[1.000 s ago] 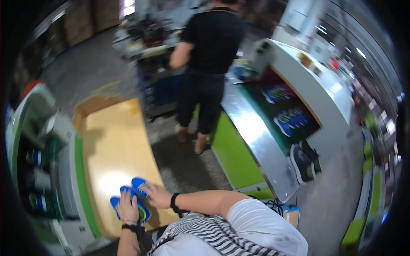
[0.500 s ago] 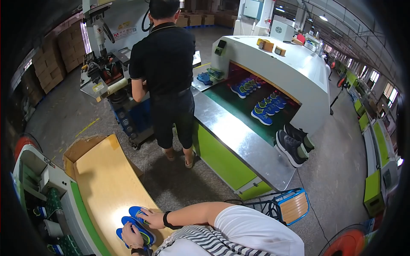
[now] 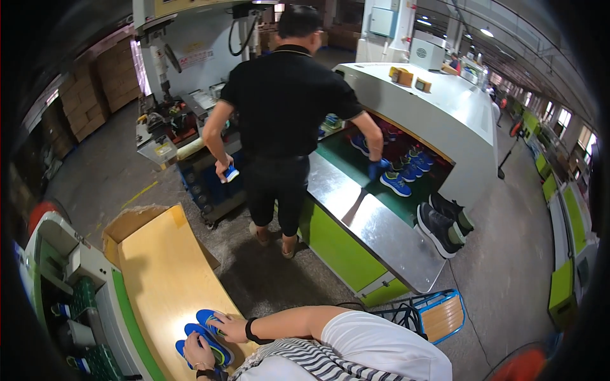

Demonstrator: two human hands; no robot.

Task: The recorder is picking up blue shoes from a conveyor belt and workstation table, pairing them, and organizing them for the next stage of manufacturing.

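Blue sneakers with yellow-green trim lie side by side at the near end of a light wooden tabletop [image 3: 168, 263]. My left hand [image 3: 198, 353] is curled over the nearer blue sneakers [image 3: 219, 354], its fingers bent against the uppers. My right hand [image 3: 230, 327] grips the farther blue sneaker [image 3: 204, 315] from above, fingers over its opening. Both hands partly cover the shoes, so how firmly each one grips is hard to see.
A co-worker [image 3: 276, 108] stands ahead, one gloved hand over a green conveyor [image 3: 340, 155] carrying several blue sneakers. Black shoes [image 3: 438, 225] sit on its metal edge. A blue-framed stool [image 3: 443, 319] stands right; a green-edged machine [image 3: 121, 305] borders the table's left.
The co-worker has turned and stretched an arm toward the conveyor, with a blue-and-white item in the other hand. The view has shifted slightly; my hands stay on the sneakers.
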